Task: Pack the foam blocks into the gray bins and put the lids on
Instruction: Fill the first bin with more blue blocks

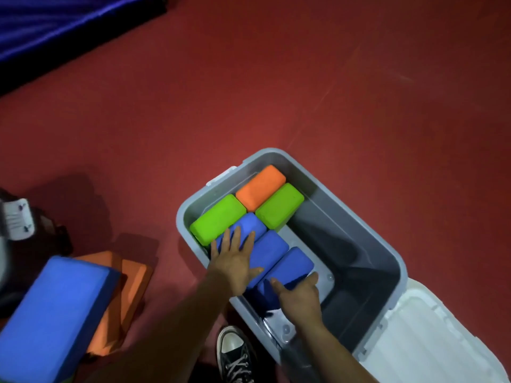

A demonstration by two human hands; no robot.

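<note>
Floor: a dull red floor is seen all round, with a dark blue mat at the far left.
Gray bin: the gray bin is set on the floor right of centre, uncovered; its right half is bare to the bottom.
Packed so far: an orange block, a left green block and a right green block are laid at the far end; three blue blocks are ranged along the left wall.
Left grip: the left grip is laid flat with fingers straight across the far blue block and the middle blue block; nothing is held.
Right grip: the right grip is closed round the near blue block, thumb on its left face, fingers on its right edge.
Lid: a white lid is lying at the near right, against the bin; whether it is attached cannot be told.
Loose blocks: a loose blue block and loose orange blocks are piled at the near left, well apart from the bin.
Step in hand: the near blue block is judged to be in the act of being seated while its neighbours are steadied.
Next move: release is called for once the block is bedded, then the loose pile must be fetched for the bare right half; the lid is to be left until the bin is filled.
</note>
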